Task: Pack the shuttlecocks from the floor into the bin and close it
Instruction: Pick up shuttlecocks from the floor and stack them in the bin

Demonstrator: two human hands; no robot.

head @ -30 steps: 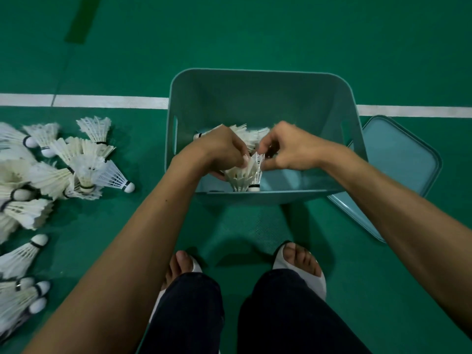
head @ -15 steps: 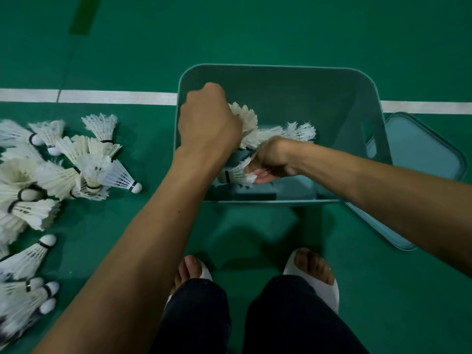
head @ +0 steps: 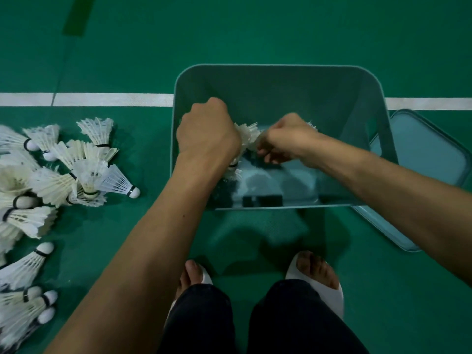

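Shuttlecock stack (head: 246, 135) held inside the bin (head: 278, 66) by curled fingers of the left hand (head: 208, 131), the right hand (head: 286, 140) having risen to pinch its feathers; pile (head: 51, 180) at the floor's left edge remains unpacked.

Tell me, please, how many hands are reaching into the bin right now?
2. The left hand grips shuttlecocks near the left wall of the bin; the right hand pinches their feathers mid-bin.

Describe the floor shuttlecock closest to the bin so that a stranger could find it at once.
Start at the teal bin on the green floor. Left of it lies a pile of white shuttlecocks. The nearest shuttlecock lies on its side at the pile's right edge; its black-banded cork juts toward the bin, beyond all others.
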